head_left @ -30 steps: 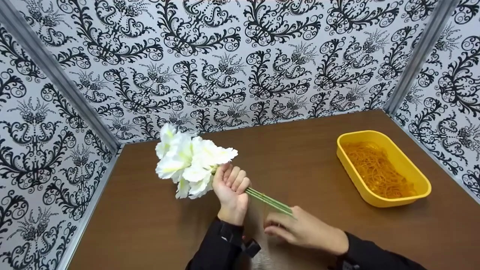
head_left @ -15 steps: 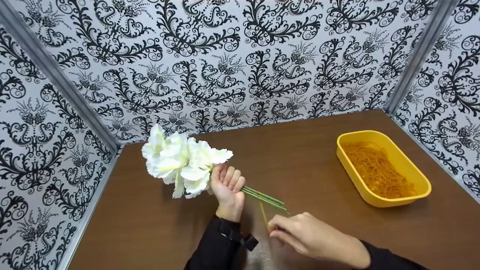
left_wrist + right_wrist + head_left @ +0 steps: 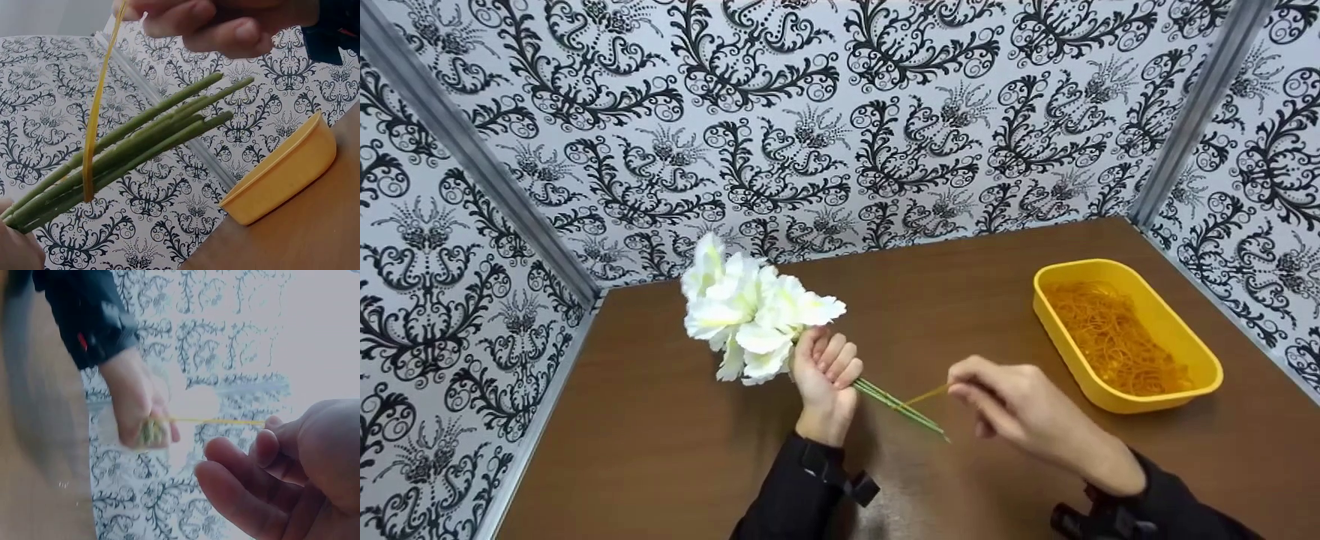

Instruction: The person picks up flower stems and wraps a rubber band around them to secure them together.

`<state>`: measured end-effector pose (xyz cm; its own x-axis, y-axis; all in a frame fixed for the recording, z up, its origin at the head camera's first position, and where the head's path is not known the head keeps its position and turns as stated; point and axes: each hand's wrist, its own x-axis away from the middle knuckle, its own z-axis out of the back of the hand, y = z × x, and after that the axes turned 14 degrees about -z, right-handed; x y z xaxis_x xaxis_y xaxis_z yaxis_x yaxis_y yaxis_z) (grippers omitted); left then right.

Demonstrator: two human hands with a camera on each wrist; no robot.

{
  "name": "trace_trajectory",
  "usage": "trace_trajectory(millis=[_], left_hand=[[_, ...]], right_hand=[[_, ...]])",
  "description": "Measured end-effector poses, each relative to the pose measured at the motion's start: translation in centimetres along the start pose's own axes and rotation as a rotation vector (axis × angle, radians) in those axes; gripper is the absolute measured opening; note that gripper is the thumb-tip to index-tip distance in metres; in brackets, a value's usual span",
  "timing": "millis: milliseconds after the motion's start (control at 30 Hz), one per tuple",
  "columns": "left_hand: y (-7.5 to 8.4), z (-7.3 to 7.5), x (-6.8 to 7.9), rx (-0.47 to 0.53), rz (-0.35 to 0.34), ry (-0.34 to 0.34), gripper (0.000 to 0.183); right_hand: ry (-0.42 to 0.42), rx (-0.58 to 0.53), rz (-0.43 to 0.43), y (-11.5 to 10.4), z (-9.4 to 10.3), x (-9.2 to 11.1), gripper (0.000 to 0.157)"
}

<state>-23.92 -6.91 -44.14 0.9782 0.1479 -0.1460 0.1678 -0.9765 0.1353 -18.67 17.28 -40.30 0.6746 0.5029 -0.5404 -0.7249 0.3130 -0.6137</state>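
Note:
In the head view my left hand (image 3: 826, 382) grips a bunch of white flowers (image 3: 757, 315) just below the blooms, which lean to the upper left. Their green stems (image 3: 129, 146) run out past the fist to the lower right. A yellow rubber band (image 3: 94, 129) loops around the stems partway along. Its other end is pinched between thumb and forefinger of my right hand (image 3: 1027, 409), pulled taut away from the stems. The right wrist view shows the band as a straight line (image 3: 219, 421) between the two hands; the other right fingers are loosely bent.
A yellow plastic tub (image 3: 1054, 319) full of loose rubber bands (image 3: 1117, 341) stands at the right on the brown table (image 3: 945, 300). Patterned panels (image 3: 780, 135) with grey metal posts (image 3: 1192, 120) enclose the table's back and sides.
My right hand has moved from below the stem ends up and to the right, stretching the rubber band. The left hand keeps its grip; the flowers shifted left, then back right.

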Motion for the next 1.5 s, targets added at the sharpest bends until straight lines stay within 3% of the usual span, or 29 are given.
trace_trajectory(millis=[267, 400, 667, 867, 1067, 1200, 1333, 1400, 1500], left_hand=[[-0.5, -0.9, 1.3, 0.034, 0.213, -0.127, 0.042], [-0.7, -1.6, 2.0, 0.034, 0.263, -0.137, 0.043], [-1.0, -2.4, 2.7, 0.013, 0.21, -0.07, 0.038], [-1.0, -2.5, 2.9, 0.059, 0.209, -0.107, 0.039], [-0.8, -2.6, 2.9, 0.087, 0.179, -0.102, 0.042], [-0.6, -2.8, 3.0, 0.109, 0.141, -0.085, 0.041], [-0.4, -2.8, 2.9, 0.13, 0.107, -0.093, 0.043], [-0.3, -2.9, 2.8, 0.143, 0.09, -0.103, 0.045], [0.0, -2.9, 2.7, 0.154, 0.052, -0.106, 0.046]], right_hand=[[0.122, 0.1, -0.135, 2.3, 1.1, -0.7, 0.025], [0.132, 0.129, -0.172, 4.0, 0.6, -0.8, 0.023], [0.062, 0.125, -0.185, 6.1, -1.9, -0.6, 0.014], [0.031, 0.225, -0.117, 6.4, -4.5, 0.0, 0.015], [-0.088, 0.268, -0.055, 5.4, -7.0, 1.1, 0.018], [-0.112, 0.242, 0.089, 4.3, -8.5, 2.0, 0.016], [-0.052, 0.218, 0.26, 3.3, -9.5, 2.8, 0.014], [-0.039, 0.238, 0.252, 2.4, -9.5, 3.1, 0.016], [-0.129, 0.221, 0.121, 0.9, -9.2, 3.4, 0.017]])
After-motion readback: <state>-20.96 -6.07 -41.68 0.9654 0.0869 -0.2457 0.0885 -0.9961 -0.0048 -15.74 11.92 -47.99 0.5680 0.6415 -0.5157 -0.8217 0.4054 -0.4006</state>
